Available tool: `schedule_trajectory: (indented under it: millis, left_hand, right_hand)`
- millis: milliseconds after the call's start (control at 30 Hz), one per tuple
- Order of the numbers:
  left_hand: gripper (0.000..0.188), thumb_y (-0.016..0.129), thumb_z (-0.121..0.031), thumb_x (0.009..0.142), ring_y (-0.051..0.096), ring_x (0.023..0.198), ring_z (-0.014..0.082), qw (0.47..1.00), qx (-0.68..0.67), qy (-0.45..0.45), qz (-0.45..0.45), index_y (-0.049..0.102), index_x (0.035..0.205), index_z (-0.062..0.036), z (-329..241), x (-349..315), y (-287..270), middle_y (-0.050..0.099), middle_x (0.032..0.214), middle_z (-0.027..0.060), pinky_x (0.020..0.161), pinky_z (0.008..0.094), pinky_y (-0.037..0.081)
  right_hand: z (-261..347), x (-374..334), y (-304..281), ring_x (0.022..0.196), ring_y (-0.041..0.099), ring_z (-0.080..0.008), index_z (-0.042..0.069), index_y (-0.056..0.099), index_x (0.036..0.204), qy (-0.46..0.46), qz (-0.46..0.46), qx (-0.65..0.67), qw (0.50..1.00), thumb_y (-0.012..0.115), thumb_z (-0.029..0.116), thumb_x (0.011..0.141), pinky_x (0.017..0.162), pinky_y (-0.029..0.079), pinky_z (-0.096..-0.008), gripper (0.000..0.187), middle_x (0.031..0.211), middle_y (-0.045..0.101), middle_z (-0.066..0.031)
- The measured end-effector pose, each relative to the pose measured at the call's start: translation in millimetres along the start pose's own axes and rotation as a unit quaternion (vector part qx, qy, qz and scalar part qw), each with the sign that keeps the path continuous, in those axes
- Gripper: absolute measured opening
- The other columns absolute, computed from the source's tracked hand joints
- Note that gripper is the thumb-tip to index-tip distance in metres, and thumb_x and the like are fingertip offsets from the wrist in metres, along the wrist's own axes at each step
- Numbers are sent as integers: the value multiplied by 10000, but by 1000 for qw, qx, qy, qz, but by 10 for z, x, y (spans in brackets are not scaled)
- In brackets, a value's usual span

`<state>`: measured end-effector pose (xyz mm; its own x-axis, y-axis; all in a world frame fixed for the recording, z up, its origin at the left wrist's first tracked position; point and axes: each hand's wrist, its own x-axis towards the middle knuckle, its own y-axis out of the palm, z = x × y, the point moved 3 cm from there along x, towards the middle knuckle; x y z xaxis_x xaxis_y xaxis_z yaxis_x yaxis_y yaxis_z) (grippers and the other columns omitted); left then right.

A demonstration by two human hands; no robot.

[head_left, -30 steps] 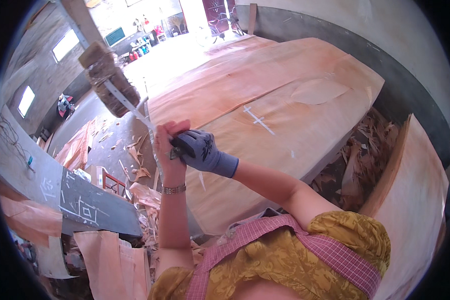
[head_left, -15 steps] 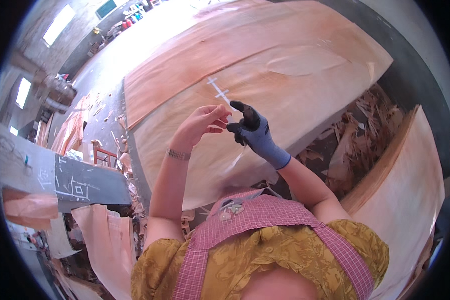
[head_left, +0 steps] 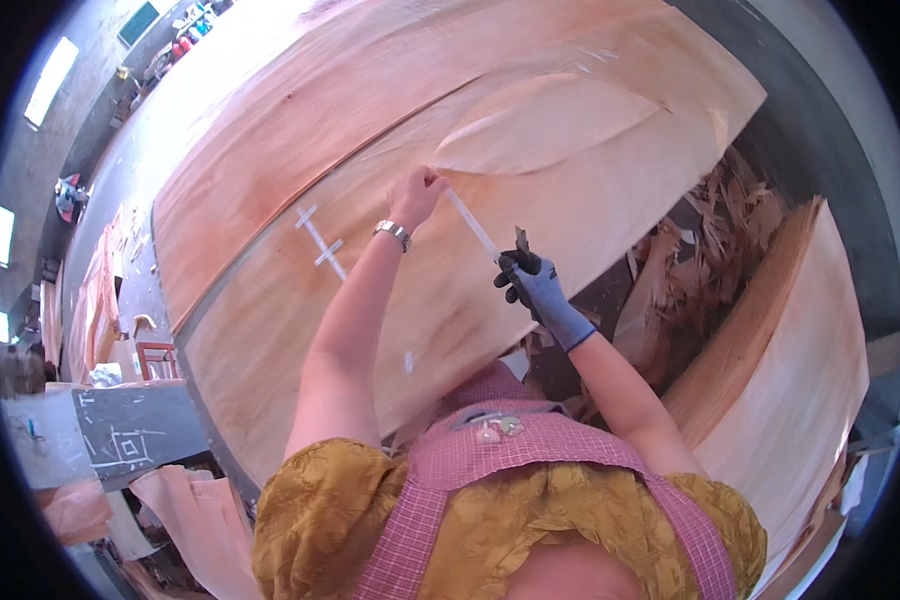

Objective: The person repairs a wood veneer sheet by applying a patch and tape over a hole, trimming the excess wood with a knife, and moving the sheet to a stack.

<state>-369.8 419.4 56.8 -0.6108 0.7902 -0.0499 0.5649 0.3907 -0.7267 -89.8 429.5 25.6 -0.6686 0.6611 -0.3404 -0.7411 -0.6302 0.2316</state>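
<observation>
A strip of white tape (head_left: 473, 222) runs taut between my two hands, above a large pale wood veneer sheet (head_left: 270, 330). My bare left hand (head_left: 416, 197), with a metal band at the wrist, pinches its upper end. The lower end meets my right hand (head_left: 526, 280), in a blue glove with black fingers. That hand is closed around a slim dark tool, apparently a utility knife (head_left: 521, 240), its pointed tip upward; the fingers hide most of it. Left of my left forearm, white tape pieces (head_left: 320, 243) are stuck on the veneer, one long piece with short crosspieces.
A long seam crosses the veneer, and a loose leaf-shaped piece (head_left: 550, 125) lies beyond my hands. Torn veneer scraps (head_left: 690, 250) heap up at the right, beside a thick veneer stack (head_left: 790, 370). A grey block with white markings (head_left: 140, 430) stands at the left.
My hands have moved apart, the left up and away, the right slightly right, stretching the tape between them. The dark tool's tip now shows. The view has shifted, so the stuck tape appears farther left.
</observation>
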Motion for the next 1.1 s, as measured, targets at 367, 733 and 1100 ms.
schedule_trajectory:
  millis: [367, 733, 1100]
  left_hand:
    - [198, 689, -217, 833, 607, 1051, 302, 973, 85, -147, -154, 675, 982, -89, 246, 1145, 481, 646, 1076, 123, 931, 440, 454]
    - [446, 680, -213, 863, 505, 1291, 303, 936, 315, 118, -104, 614, 1277, -61, 80, 426, 882, 574, 1381, 105, 1080, 430, 386]
    - [298, 580, -190, 925, 565, 1190, 328, 961, 102, -201, -158, 627, 1186, -55, -285, 967, 711, 607, 1293, 154, 976, 434, 473]
  right_hand:
    - [83, 1597, -347, 503, 557, -119, 20, 631, 992, 188, 25, -25, 982, 626, 199, 947, 469, 454, -270, 185, 754, 678, -79]
    - [667, 2141, -563, 659, 679, -279, 55, 562, 954, -272, 139, -509, 805, 585, 225, 952, 550, 515, -412, 172, 759, 673, -143]
    - [2161, 3866, -1765, 515, 558, -105, 51, 661, 888, -72, 118, -161, 977, 680, 297, 928, 469, 428, -283, 250, 702, 664, -52]
